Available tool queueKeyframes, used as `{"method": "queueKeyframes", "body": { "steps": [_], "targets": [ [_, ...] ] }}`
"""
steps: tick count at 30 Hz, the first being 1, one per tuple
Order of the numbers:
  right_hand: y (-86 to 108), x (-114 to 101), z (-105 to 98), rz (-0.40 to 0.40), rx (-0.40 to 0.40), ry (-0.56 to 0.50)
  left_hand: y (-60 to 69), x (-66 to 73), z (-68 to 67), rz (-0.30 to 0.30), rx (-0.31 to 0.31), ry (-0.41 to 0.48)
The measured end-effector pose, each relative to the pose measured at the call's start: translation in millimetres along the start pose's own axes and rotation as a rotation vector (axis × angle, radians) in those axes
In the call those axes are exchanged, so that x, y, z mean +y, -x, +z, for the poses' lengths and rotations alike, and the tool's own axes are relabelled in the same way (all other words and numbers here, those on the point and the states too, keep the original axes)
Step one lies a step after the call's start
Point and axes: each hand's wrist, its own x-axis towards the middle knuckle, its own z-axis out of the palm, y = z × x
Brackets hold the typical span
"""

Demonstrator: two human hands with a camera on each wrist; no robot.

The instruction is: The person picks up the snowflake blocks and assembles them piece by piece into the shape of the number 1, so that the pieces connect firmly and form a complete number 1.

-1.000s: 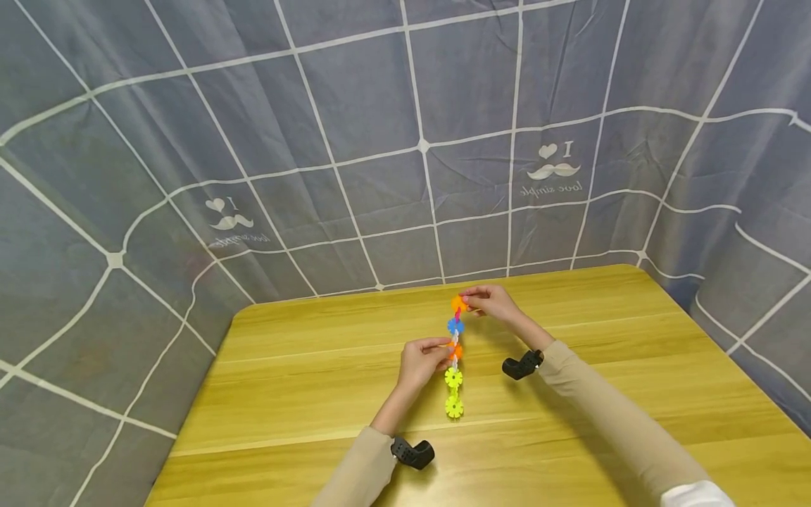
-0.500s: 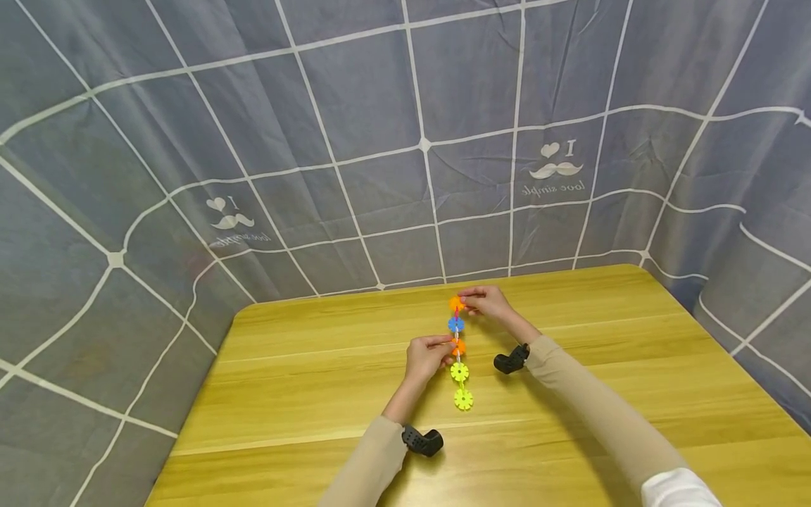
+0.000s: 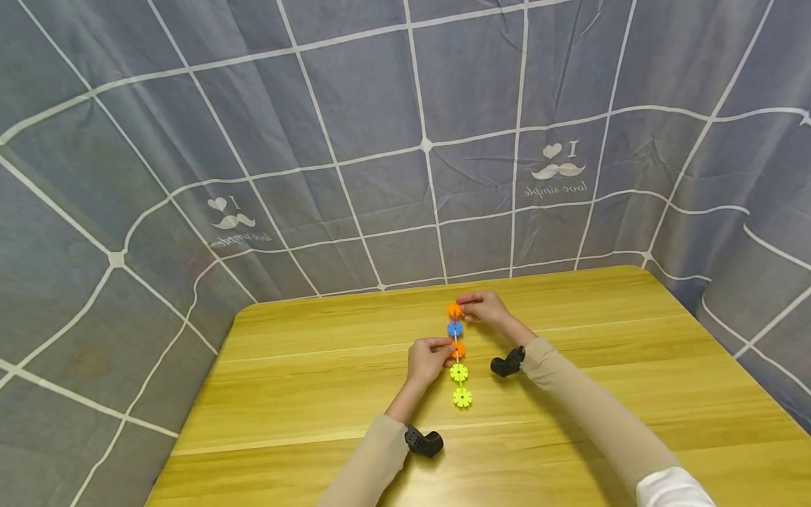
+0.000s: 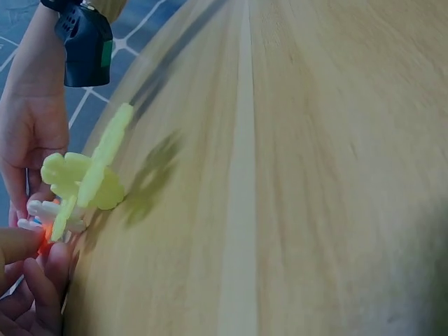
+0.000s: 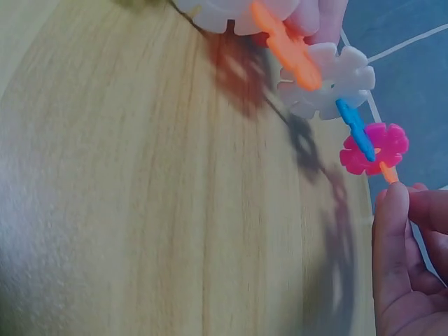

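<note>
A chain of notched plastic snowflake discs runs front to back between both hands. My left hand (image 3: 429, 360) pinches an orange disc (image 3: 459, 350) near its middle. At the far end, my right hand (image 3: 484, 308) pinches another orange disc (image 3: 453, 310) between thumb and fingers. Joined between them are a blue disc (image 3: 455, 329), a pink disc (image 5: 393, 138) and a white disc (image 5: 355, 73), clearest in the right wrist view. Yellow discs (image 3: 462, 398) extend toward the near side, past my left hand. Fingers partly cover both gripped discs.
The chain is over a wood-grain table (image 3: 304, 408), casting shadows on it. A grey curtain (image 3: 367, 183) with white grid lines stands behind the table and at its sides. Each wrist carries a black camera mount (image 3: 424, 441).
The chain's near end has swung right and slightly away. My right hand has shifted a little left, and lately a little nearer. Both hands keep their pinches.
</note>
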Motion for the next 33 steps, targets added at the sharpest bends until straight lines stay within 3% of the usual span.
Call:
{"method": "queueKeyframes", "body": {
  "steps": [6,16,27,30,33],
  "targets": [
    [-0.2,1,2,0.006,-0.006,-0.004,-0.1,1.1,0.9,0.028,0.011,-0.064],
    [-0.8,3,5,0.002,-0.016,-0.012,-1.4,0.1,0.6,0.030,0.014,-0.083],
    [-3.1,3,8,0.034,0.004,-0.024,-4.0,1.9,-0.7,-0.041,-0.011,-0.104],
    [-3.0,2,5,0.032,-0.009,0.011,-3.8,4.0,-2.6,-0.048,-0.028,-0.093],
    [0.5,1,-3,-0.020,-0.021,0.136,-1.6,5.6,-11.0,-0.026,-0.046,-0.101]
  ]
}}
